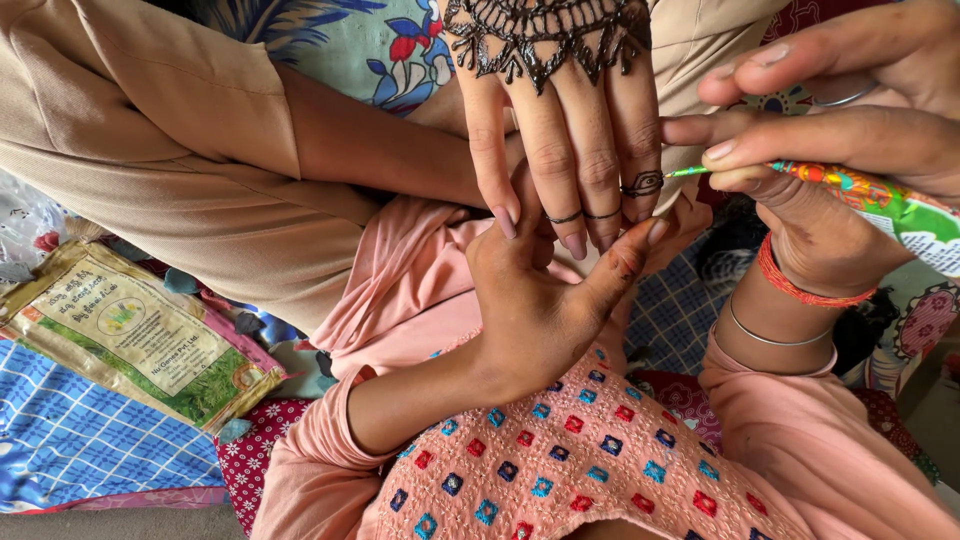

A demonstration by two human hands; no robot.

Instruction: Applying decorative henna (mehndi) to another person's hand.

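Status: your right hand (850, 110) pinches the multicolour foil henna cone (860, 192) w/ thumb + fingers closed round it, green tip just beside the little finger of the other person's hand (560, 130), far centre. Your left hand (545, 300) is under that hand, fingers loosely curled, thumb up against its fingertips, propping it; not gripping anything else.

Done so far, judging by the lines: dark lace pattern w/ pointed edging across the back of the hand, thin bands on 2 middle fingers, 1 eye-shaped motif on the little finger. Left, I'd say: index finger is bare, fingertips bare, upper finger segments mostly empty.

Can't see: top of the lace pattern is cut off by the frame edge, so wrist coverage unknown. Cone's wide end runs off right. Tip contact w/ skin too small to call. Thumb of the decorated hand hidden. Flat gold-green printed packet (130, 335) lies near left on blue checked cloth (80, 440), well apart.
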